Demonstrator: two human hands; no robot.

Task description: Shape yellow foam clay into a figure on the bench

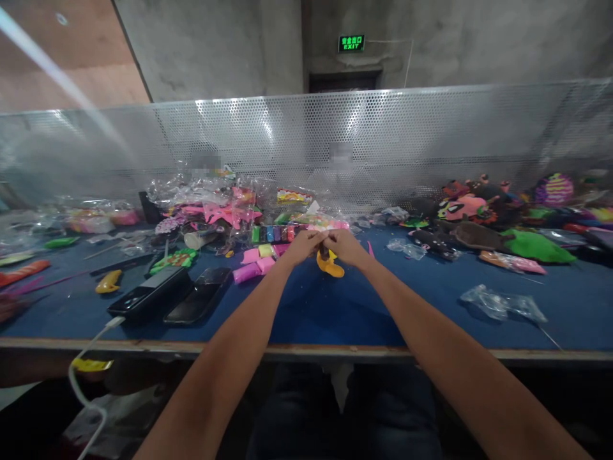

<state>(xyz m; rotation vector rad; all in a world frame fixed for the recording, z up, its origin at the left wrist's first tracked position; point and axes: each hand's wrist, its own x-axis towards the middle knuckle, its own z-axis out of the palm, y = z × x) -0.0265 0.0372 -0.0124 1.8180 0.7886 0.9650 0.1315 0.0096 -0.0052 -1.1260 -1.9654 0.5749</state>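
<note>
My left hand and my right hand meet over the middle of the blue table, fingers closed and fingertips together. Between them is a small yellow and dark brown piece, which looks like modelling clay. Its brown part is at my fingertips, and its yellow part curves out below. My fingers hide the top, so its full shape does not show. Just left of my left hand lie pink clay packets. A row of coloured clay blocks sits behind them.
A phone and a black device with a white cable lie at left. Clear plastic wrap and a green leaf-like shape are at right. A perforated metal screen stands along the back. Another person's arm shows below left.
</note>
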